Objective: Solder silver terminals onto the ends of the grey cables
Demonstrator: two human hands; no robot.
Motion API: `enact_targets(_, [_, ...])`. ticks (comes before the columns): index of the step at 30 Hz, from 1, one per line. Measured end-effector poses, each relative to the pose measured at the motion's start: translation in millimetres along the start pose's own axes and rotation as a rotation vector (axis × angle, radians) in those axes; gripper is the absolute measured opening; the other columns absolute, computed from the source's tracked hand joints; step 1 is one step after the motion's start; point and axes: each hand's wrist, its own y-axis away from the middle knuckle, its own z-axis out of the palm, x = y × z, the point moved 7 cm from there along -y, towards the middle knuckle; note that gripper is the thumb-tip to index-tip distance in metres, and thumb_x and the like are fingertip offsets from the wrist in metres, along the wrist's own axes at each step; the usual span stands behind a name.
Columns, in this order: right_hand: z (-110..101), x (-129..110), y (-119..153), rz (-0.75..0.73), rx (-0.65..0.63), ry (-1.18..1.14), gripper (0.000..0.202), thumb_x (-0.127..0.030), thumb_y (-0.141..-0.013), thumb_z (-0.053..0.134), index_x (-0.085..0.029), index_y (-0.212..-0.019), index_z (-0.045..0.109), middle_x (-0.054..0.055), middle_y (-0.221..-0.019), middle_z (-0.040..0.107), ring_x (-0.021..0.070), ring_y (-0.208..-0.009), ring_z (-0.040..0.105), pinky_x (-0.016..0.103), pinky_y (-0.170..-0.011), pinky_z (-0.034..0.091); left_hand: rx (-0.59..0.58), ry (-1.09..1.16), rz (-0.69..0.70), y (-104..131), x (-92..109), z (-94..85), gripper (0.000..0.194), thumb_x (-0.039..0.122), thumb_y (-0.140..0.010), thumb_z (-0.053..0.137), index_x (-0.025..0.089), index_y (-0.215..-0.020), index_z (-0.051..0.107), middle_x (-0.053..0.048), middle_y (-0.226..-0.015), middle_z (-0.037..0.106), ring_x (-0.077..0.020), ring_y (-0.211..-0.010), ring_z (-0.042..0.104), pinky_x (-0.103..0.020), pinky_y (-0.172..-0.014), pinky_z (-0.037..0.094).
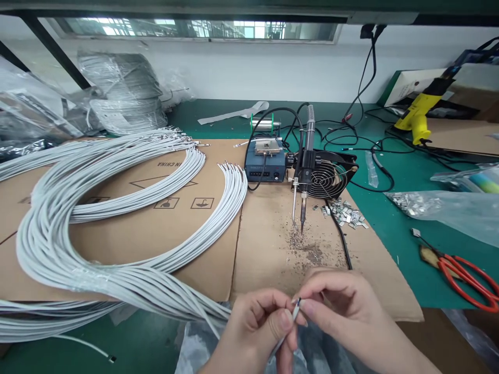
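My left hand [265,327] pinches a light grey cable [295,312] close to its end, between thumb and fingers. At the cable's tip, short dark and bluish wire ends stick out of the sheath. My right hand [339,301] closes thumb and forefinger on those wire ends; its other fingers curl behind. To the left lies a large looped bundle of similar cables [117,278], taped together near its lower bend. Beyond my hands a soldering iron [303,213] is mounted tip-down over cardboard [265,249] strewn with dark specks and solder bits.
A blue soldering station [265,169] and a black fan [331,175] stand behind, with a solder spool [263,123]. Small metal connector shells [349,214] lie in a pile by the fan. Red-handled scissors [468,278], a plastic bag [456,208] and a yellow tool [421,111] are at right.
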Motion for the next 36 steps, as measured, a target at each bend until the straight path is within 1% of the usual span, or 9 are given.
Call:
enact_targets(10, [3,-4,0,-0.027,-0.048,-0.253,0.006,-0.014,-0.073,0.065,-0.019,-0.072,0.07,0.0,-0.063,0.065,0.0078,-0.057,0.054,0.016,-0.053,0.04,0.016,-0.201,0.061,1,6,1.6,0.036,0.047,-0.07,0.063,0.012,-0.063,0.058,0.004,-0.042,0.047,-0.0036,-0.034,0.044,-0.013,-0.039,0.03])
enact_targets(12, [6,4,-1,0.021,-0.068,-0.416,0.002,-0.018,-0.071,0.069,-0.019,-0.07,0.07,0.0,-0.062,0.065,0.0059,-0.055,0.053,0.014,-0.052,0.04,0.052,-0.305,0.167,1,14,1.7,0.036,0.046,-0.073,0.06,0.012,-0.061,0.058,0.003,-0.046,0.047,-0.004,-0.035,0.045,-0.014,-0.041,0.032])
enact_targets(15, [11,19,-3,0.15,-0.067,-0.627,0.012,-0.028,-0.067,0.074,-0.017,-0.066,0.069,-0.001,-0.056,0.061,0.0036,-0.048,0.047,0.013,-0.048,0.036,0.112,-0.477,0.351,3,27,3.5,0.031,0.038,-0.077,0.059,0.012,-0.061,0.061,0.001,-0.054,0.05,-0.0051,-0.039,0.048,-0.016,-0.043,0.035])
enact_targets(18, [15,29,-4,0.274,-0.085,-0.743,0.02,-0.033,-0.062,0.077,-0.015,-0.063,0.067,-0.003,-0.047,0.052,0.0031,-0.044,0.042,0.014,-0.046,0.033,0.123,-0.476,0.313,1,25,4.0,0.027,0.035,-0.076,0.06,0.011,-0.064,0.062,0.0,-0.054,0.052,-0.0059,-0.04,0.049,-0.016,-0.044,0.037])
enact_targets(23, [1,22,-3,0.16,0.012,-0.363,0.017,-0.032,-0.073,0.067,-0.016,-0.079,0.066,-0.002,-0.057,0.051,0.0066,-0.052,0.042,0.017,-0.048,0.034,0.218,-0.288,0.122,-2,16,-1.3,0.026,0.036,-0.071,0.065,0.012,-0.067,0.056,0.003,-0.044,0.051,-0.0061,-0.04,0.047,-0.016,-0.045,0.04])
enact_targets(27, [-11,5,2,0.023,0.153,-0.001,0.006,-0.023,-0.074,0.062,-0.018,-0.077,0.063,-0.002,-0.061,0.048,0.0099,-0.055,0.041,0.021,-0.05,0.035,0.256,-0.366,0.147,-3,19,0.0,0.021,0.031,-0.071,0.064,0.012,-0.067,0.057,0.004,-0.047,0.05,-0.0059,-0.04,0.049,-0.015,-0.044,0.039])
enact_targets(30, [-14,-6,2,-0.035,0.152,0.228,0.008,-0.022,-0.076,0.058,-0.018,-0.069,0.06,-0.001,-0.06,0.049,0.0109,-0.053,0.042,0.022,-0.047,0.034,0.276,-0.492,0.185,-3,20,-0.5,0.019,0.03,-0.073,0.061,0.013,-0.066,0.058,0.003,-0.049,0.051,-0.0077,-0.041,0.051,-0.016,-0.044,0.039])
enact_targets(33, [-18,-8,1,-0.024,0.122,0.303,0.009,-0.021,-0.076,0.057,-0.018,-0.067,0.059,-0.001,-0.058,0.049,0.0112,-0.053,0.043,0.022,-0.047,0.033,0.276,-0.635,0.256,-2,23,0.7,0.017,0.028,-0.074,0.059,0.013,-0.066,0.06,0.0,-0.051,0.053,-0.01,-0.043,0.053,-0.018,-0.045,0.041])
enact_targets(36, [-17,0,-1,0.05,0.086,0.223,0.014,-0.024,-0.075,0.059,-0.017,-0.063,0.057,-0.002,-0.054,0.045,0.0103,-0.051,0.039,0.022,-0.045,0.03,0.281,-0.708,0.309,-2,26,2.4,0.016,0.025,-0.074,0.058,0.014,-0.064,0.061,0.0,-0.053,0.054,-0.0104,-0.044,0.054,-0.019,-0.045,0.041])
